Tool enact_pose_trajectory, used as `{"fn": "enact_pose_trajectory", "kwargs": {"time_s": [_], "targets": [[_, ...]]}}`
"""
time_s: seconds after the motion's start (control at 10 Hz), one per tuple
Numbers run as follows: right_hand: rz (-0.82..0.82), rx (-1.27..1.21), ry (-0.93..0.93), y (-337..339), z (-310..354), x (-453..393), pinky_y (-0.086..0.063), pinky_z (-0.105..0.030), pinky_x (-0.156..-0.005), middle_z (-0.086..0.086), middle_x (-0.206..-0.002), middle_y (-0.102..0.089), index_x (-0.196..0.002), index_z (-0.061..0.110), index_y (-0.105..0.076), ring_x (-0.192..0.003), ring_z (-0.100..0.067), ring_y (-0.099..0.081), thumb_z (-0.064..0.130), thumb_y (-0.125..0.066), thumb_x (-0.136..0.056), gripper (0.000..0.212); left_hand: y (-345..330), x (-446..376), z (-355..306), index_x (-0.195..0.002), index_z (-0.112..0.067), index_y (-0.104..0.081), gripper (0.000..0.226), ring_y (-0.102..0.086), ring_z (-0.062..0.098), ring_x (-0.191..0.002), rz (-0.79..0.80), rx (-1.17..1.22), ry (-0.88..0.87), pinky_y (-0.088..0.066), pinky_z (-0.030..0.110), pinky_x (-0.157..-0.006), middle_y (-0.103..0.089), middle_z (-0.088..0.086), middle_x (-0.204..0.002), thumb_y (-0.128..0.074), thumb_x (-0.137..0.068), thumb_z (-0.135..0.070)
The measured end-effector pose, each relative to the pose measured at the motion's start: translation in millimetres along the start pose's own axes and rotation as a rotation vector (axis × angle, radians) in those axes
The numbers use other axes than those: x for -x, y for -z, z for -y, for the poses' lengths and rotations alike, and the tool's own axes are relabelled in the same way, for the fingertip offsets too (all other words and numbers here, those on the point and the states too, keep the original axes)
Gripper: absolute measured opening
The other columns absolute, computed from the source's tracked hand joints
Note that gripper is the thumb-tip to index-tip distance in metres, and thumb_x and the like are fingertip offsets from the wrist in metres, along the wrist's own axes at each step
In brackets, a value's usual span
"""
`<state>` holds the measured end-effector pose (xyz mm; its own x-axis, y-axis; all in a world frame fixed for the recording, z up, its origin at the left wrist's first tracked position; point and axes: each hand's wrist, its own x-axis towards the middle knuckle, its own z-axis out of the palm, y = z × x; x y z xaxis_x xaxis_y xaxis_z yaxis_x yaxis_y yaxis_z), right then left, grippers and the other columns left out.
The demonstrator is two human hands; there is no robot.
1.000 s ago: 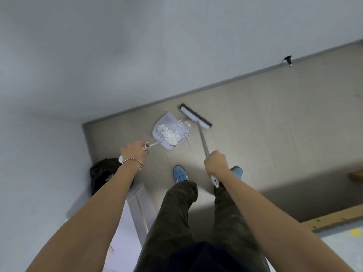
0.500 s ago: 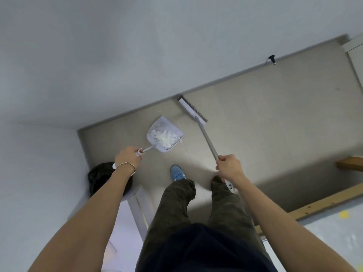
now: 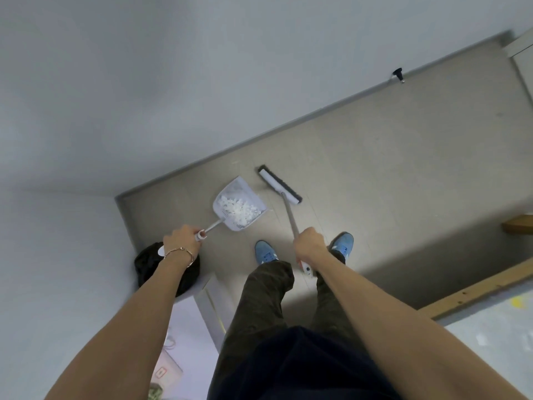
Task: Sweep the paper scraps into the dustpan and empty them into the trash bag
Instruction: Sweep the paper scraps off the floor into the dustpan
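Paper scraps point(image 3: 238, 209) lay heaped in a pale dustpan point(image 3: 238, 207), which the person's left hand point(image 3: 182, 240) gripped by its long handle while the right hand point(image 3: 309, 244) was closed around the shaft of a broom point(image 3: 279, 185). The two hands stood well apart, one to either side of the person's blue shoes point(image 3: 265, 253). The pan sat on the far side of the left hand and somewhat to its right, with the broom head just beside its right edge; whether the pan was touching the floor point(image 3: 389, 157) or held slightly above it could not be told. No loose scraps were plain on the floor around it, so the sweeping looked finished and the emptying still to do. A black trash bag point(image 3: 150, 261) sat in the near left corner by the wall point(image 3: 173, 82), partly hidden beneath the left wrist. Carrying the load there would call for keeping the pan level or tipped slightly back towards its handle, since the light scraps were piled near the open lip and could spill or drift off in a quick swing. Tipping should wait until the lip was over the bag's mouth, and the broom could rest idle meanwhile.
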<state>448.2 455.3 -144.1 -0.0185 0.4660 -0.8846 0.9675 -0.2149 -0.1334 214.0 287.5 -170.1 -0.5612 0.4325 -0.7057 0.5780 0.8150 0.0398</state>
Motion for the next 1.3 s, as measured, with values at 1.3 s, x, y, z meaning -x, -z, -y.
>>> {"fn": "enact_pose_trajectory", "kwargs": {"time_s": [1.3], "targets": [[0.323,-0.530,-0.259,-82.0,10.8,17.5,-0.055,-0.031,-0.050,-0.011,-0.080,-0.063,-0.110,0.000,-0.057,-0.050,-0.017,-0.058,0.015,-0.045,-0.086,0.030,30.6,-38.9,70.1,-0.099,-0.037,-0.068,0.023,-0.060,0.020,-0.100,0.013,-0.497,-0.294,-0.030,0.033,-0.083,-0.069,-0.003,-0.093,-0.052,-0.090,-0.024]]}}
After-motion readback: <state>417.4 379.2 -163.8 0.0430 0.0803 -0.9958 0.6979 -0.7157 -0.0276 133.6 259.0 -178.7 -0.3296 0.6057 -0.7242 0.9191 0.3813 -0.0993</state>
